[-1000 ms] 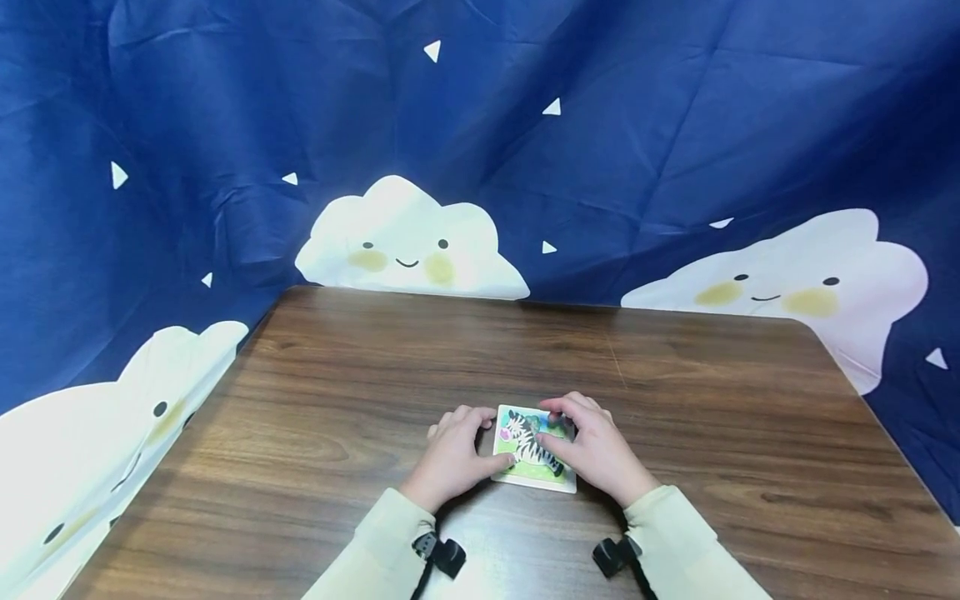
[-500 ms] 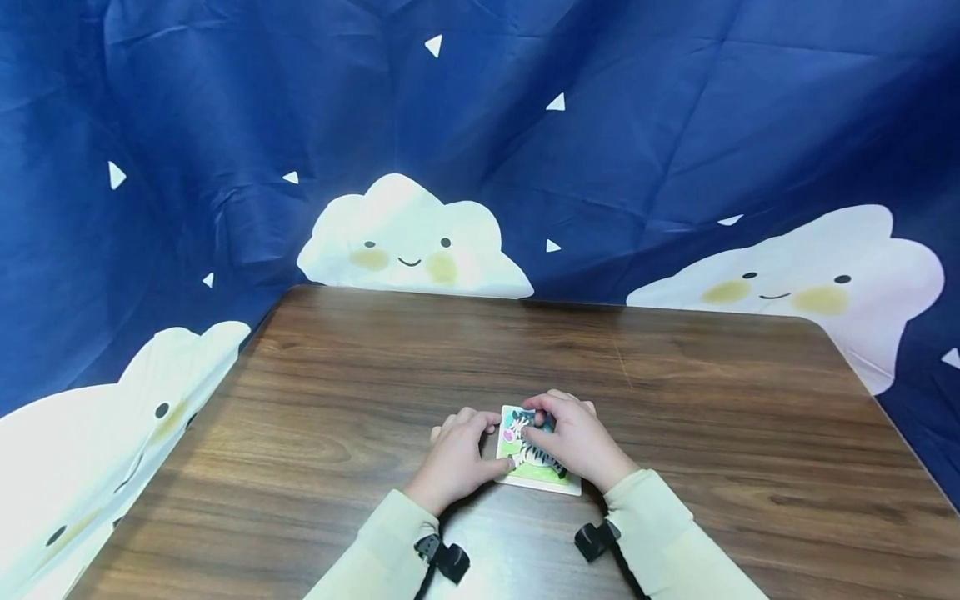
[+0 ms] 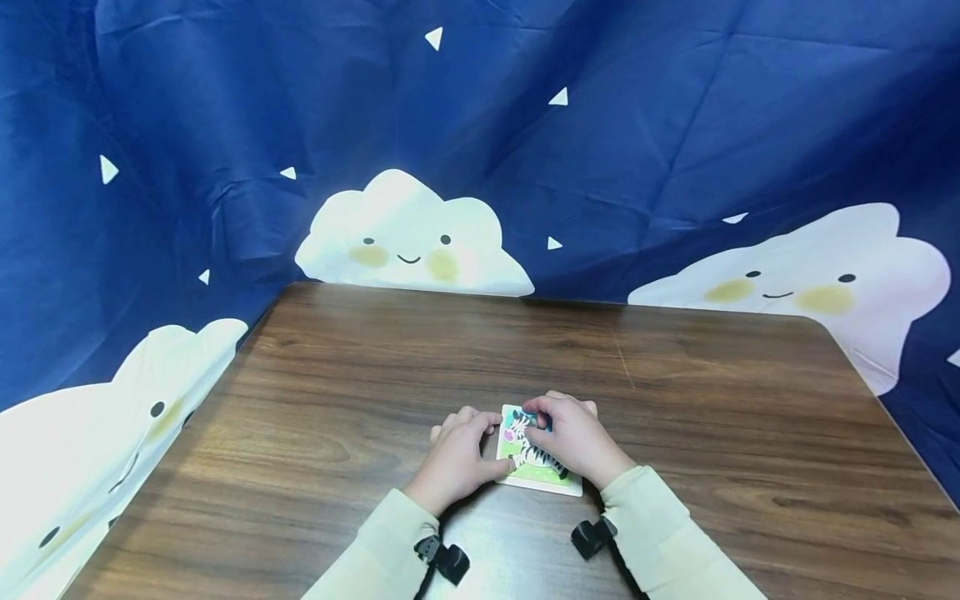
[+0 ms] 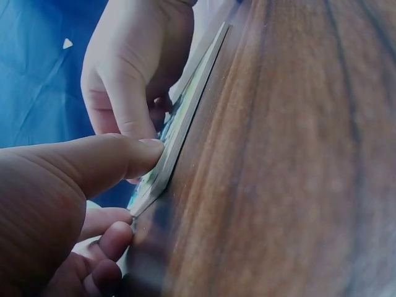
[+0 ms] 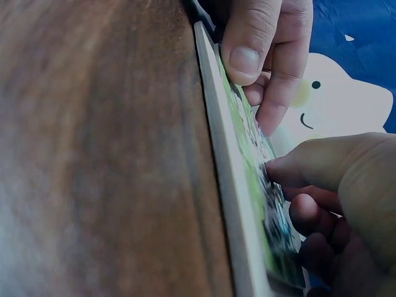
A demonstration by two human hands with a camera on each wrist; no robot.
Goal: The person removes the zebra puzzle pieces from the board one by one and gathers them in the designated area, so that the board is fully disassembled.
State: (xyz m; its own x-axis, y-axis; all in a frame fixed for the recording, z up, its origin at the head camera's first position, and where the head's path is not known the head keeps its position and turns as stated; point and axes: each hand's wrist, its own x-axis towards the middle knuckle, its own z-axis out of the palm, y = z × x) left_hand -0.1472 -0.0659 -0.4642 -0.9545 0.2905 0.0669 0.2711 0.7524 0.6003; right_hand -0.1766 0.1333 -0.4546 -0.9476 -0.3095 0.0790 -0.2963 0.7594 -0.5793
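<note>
White-edged, the board [image 3: 536, 475] lies on the bench [image 3: 360, 383], likely light and stiff, best taken by its edges. The left hand [image 3: 457, 462], half-closed, grips its left side; the right hand [image 3: 576, 437] lies curled over it, hold unclear.

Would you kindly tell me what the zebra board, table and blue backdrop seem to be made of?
Zebra board: probably wood or thick card with a printed face, since its edge is pale and plain.
Table: wood or wood-look laminate, with grain lines and a satin sheen.
Blue backdrop: likely fabric, slightly shiny, judging by its folds.
</note>
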